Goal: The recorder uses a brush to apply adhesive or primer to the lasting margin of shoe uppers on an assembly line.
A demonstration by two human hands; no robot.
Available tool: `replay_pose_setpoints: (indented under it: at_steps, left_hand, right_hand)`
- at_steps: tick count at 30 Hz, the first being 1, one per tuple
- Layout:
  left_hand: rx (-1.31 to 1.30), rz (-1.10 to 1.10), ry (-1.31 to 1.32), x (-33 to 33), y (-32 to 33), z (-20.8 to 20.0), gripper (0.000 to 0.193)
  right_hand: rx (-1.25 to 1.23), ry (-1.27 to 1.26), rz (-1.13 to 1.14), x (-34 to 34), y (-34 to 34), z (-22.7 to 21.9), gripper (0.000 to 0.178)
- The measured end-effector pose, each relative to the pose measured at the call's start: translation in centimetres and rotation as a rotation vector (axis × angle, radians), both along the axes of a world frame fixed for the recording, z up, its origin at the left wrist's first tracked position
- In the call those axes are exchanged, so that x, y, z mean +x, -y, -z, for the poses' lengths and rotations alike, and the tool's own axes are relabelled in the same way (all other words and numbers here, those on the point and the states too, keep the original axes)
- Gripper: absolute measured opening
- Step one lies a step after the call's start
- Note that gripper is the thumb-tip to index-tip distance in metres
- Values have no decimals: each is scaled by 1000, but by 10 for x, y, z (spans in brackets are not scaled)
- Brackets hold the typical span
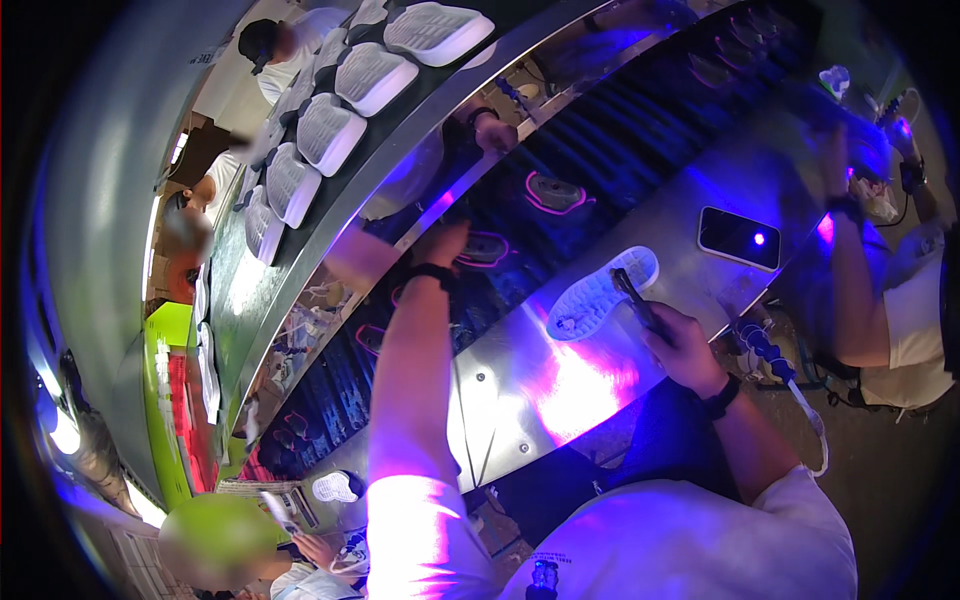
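Under violet light, my right hand (pixel 685 350) is closed around a slim black-handled brush (pixel 638 298). Its dark head reaches over a white shoe sole (pixel 585 305), which lies with its patterned hollow side up on the metal ledge. My left arm stretches forward across the ledge to the dark ribbed conveyor. There my left hand (pixel 440 245) is beside a dark shoe piece (pixel 485 249) edged in glowing pink. Its fingers are mostly hidden, so their grip on the piece cannot be made out. Another pink-edged shoe piece (pixel 553 192) lies farther along the conveyor.
A phone (pixel 738 238) lies on the metal ledge (pixel 500 400) right of the sole. Above the conveyor (pixel 620 130), a raised shelf carries several pale soles (pixel 332 135). A co-worker's arm (pixel 850 270) is at the right; another person in a green cap (pixel 215 540) is at lower left.
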State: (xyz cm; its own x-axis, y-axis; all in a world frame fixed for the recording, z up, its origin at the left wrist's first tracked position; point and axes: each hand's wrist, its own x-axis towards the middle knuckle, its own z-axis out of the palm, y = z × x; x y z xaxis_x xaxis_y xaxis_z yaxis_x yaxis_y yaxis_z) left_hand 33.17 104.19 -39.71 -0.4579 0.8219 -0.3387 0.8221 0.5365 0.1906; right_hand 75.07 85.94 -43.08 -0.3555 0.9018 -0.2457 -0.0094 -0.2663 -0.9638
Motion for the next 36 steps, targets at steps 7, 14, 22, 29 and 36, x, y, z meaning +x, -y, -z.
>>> replay_pose_setpoints:
  at_steps: [7,14,22,29,36]
  left_hand:
    - [-34,-358,432,-6,7,-1,53]
    - [-86,-222,190,9,2,13,44]
    - [52,-138,52,23,-2,-45,50]
    - [-135,-167,-55,7,-3,-4,46]
    - [196,160,-113,144,-58,-25,66]
  right_hand:
    - [70,-11,17,12,-1,5,39]
    - [104,43,12,13,-1,1,36]
    - [141,60,7,15,-4,9,37]
    - [156,83,18,14,-5,17,38]
    - [102,76,71,16,-1,21,38]
